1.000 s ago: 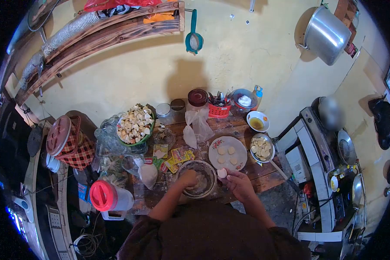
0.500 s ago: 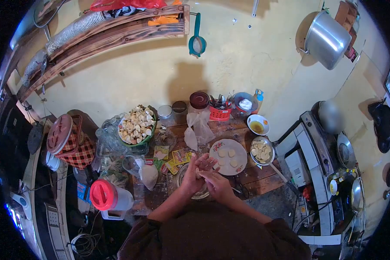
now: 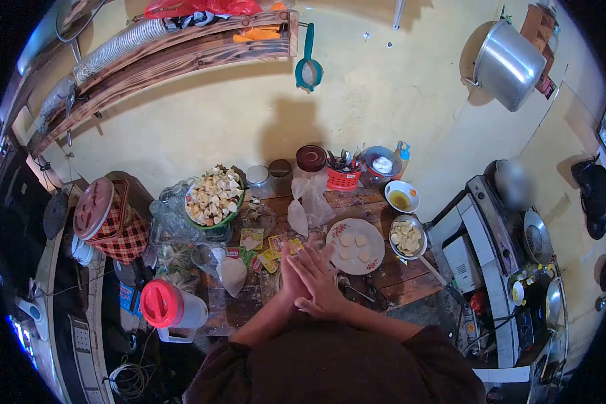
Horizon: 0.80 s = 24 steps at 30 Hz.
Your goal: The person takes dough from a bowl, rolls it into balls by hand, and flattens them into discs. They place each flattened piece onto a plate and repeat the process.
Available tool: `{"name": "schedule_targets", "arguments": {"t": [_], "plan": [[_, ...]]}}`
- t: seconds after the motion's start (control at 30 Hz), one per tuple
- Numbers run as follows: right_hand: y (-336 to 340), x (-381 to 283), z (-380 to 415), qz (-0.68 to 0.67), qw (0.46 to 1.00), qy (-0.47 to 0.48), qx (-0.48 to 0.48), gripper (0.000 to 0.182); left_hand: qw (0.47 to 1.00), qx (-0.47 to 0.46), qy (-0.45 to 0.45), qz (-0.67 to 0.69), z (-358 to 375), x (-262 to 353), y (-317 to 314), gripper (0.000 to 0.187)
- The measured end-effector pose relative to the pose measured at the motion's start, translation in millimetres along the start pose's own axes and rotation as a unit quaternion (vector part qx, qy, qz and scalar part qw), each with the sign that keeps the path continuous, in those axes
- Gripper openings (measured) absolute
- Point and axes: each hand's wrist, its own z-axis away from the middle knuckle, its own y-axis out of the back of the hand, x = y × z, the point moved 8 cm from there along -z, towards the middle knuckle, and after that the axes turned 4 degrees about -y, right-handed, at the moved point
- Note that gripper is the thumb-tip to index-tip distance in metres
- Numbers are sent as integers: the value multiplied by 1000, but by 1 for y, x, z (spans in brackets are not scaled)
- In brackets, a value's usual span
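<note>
My left hand (image 3: pixel 291 281) and my right hand (image 3: pixel 322 288) are pressed palm to palm in front of my chest, fingers stretched forward. Whatever lies between the palms is hidden. Beneath them a round bowl is mostly covered by my hands. To their right is a white plate with a floral rim (image 3: pixel 355 266), bearing several flat pale dough rounds (image 3: pixel 345 240). A pan (image 3: pixel 424 246) of pale, flat pieces (image 3: pixel 405 237) stands farther right. Seasoning sachets (image 3: pixel 268 261) lie just beyond my left hand. Scissors (image 3: pixel 380 296) rest near my right hand.
A bowl of cut pale chunks (image 3: pixel 214 195) stands at the back left. A knotted plastic bag (image 3: pixel 231 275) and a red-lidded jug (image 3: pixel 163 304) are left of my hands. Behind are jars (image 3: pixel 279 174), a red cutlery basket (image 3: pixel 343 179) and a small bowl of yellowish liquid (image 3: pixel 414 191). The stove (image 3: pixel 495 219) is right.
My right fingers were bent at my left palm with a small pale lump there. Now the right hand lies flat against the left, and the lump is out of sight.
</note>
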Motion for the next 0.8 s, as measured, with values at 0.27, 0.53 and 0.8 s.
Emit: {"name": "schedule_targets", "arguments": {"t": [0.27, 0.53, 0.8], "plan": [[7, 11, -20, 3, 998, -26, 59, 81, 987, -15, -44, -154, 4, -10, -16, 94], [18, 16, -22, 56, 997, -54, 23, 90, 997, -27, 2, -69, -1, -16, 16, 98], [3, -22, -18, 39, 998, 25, -49, 103, 990, 20, 24, -135, 1, -12, -3, 100]]}}
